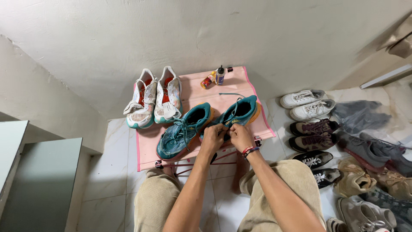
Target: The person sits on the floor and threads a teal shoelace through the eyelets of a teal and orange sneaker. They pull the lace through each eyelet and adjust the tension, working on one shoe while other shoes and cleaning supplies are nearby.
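- Teal running shoe (240,112) lies on the pink folding counter (201,92), right of its mate (182,131).
- Both hands meet at its near end: left hand (213,136) and right hand (241,135), each grip pinched narrow on the shoe's laces.
- White shoes with orange insides (154,98) sit far left on the counter; two small bottles (214,77) lie at its far edge.
- Rows of other shoes (315,129) cover the floor to the right.

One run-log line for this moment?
left hand + right hand: on teal shoe laces | second teal shoe beside | pink table
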